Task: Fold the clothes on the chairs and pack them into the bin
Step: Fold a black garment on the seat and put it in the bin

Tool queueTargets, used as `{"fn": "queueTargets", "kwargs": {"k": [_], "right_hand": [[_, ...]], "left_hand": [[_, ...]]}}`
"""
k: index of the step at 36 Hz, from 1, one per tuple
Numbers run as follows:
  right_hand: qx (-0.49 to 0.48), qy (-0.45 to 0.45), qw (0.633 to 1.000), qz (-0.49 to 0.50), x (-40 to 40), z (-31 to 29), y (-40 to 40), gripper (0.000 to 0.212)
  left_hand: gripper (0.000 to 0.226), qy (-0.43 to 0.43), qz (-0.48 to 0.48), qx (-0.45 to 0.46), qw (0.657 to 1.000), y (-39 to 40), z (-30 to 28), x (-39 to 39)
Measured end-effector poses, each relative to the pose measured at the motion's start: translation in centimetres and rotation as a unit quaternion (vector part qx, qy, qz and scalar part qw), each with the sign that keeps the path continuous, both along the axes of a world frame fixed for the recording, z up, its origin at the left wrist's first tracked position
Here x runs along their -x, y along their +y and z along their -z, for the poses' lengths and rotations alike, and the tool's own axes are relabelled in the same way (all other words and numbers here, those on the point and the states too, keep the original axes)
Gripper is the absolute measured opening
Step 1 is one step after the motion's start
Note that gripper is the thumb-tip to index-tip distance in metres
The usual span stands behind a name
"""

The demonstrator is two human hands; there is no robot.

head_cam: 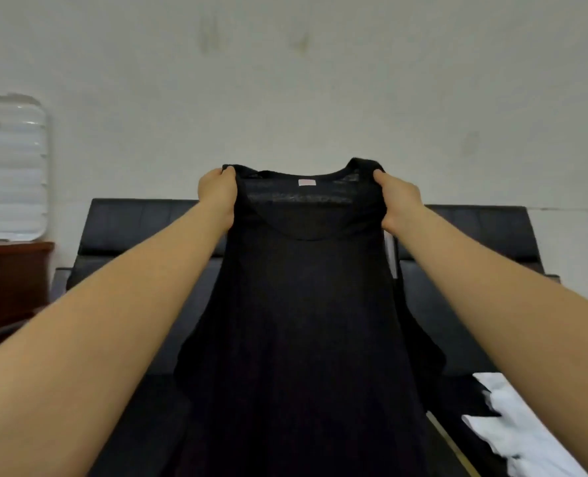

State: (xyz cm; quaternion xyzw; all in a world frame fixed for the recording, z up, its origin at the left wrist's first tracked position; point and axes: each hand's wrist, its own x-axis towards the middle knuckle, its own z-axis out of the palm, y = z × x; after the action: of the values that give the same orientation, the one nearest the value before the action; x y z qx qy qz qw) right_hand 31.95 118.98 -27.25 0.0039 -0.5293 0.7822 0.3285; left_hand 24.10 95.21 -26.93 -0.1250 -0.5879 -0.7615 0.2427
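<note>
A: Hands?
B: Left hand [217, 194] grips one shoulder strap of the black tank top [303, 304]; right hand [397, 201] grips the other.
A: Garment position?
B: Held up, hanging in front of the black chairs [141, 228]. White garment [512, 425] lies lower right.

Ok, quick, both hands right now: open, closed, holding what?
Left hand: closed, gripping one shoulder strap of the black tank top.
Right hand: closed, gripping the other strap.

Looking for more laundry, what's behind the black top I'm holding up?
Behind the black top, two black chairs show at its sides, a white garment at right. The seats directly behind it are covered.
</note>
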Motion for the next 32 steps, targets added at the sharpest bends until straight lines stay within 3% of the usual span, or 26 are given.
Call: {"fn": "queueTargets", "kwargs": {"k": [2,5,8,11,13,16,20,26,32], "right_hand": [[-0.032,-0.053,0.998,0.025,2.1,3.5,0.7,0.016],[-0.120,-0.129,0.981,0.086,5.5,9.7,2.1,0.043],[-0.253,-0.234,0.932,0.113,7.3,15.8,3.3,0.028],[-0.254,-0.361,0.894,0.076,8.9,21.1,4.5,0.015],[-0.221,-0.414,0.882,0.045,10.1,24.1,5.1,0.027],[-0.131,-0.431,0.892,0.010,12.5,27.7,5.5,0.039],[-0.068,-0.420,0.905,0.009,15.7,31.1,5.8,0.046],[-0.039,-0.390,0.918,0.058,21.1,33.7,6.5,0.042],[-0.073,-0.422,0.904,-0.001,22.5,36.5,5.9,0.038]], "left_hand": [[0.025,-0.041,-0.011,0.039,0.998,0.5,3.4,2.4],[0.029,-0.104,-0.038,0.148,0.983,1.3,9.4,5.6],[0.037,-0.125,-0.047,0.282,0.950,1.3,15.9,7.5],[0.038,-0.179,-0.034,0.401,0.898,1.5,21.4,9.5],[0.038,-0.241,0.002,0.359,0.902,2.1,24.3,10.4],[0.040,-0.339,0.068,0.215,0.913,3.1,27.6,12.1],[0.040,-0.384,0.093,0.080,0.915,4.1,31.1,15.2],[0.051,-0.348,0.054,0.108,0.930,6.5,33.9,20.5],[0.041,-0.384,0.019,0.193,0.903,7.2,37.4,22.7]]}}
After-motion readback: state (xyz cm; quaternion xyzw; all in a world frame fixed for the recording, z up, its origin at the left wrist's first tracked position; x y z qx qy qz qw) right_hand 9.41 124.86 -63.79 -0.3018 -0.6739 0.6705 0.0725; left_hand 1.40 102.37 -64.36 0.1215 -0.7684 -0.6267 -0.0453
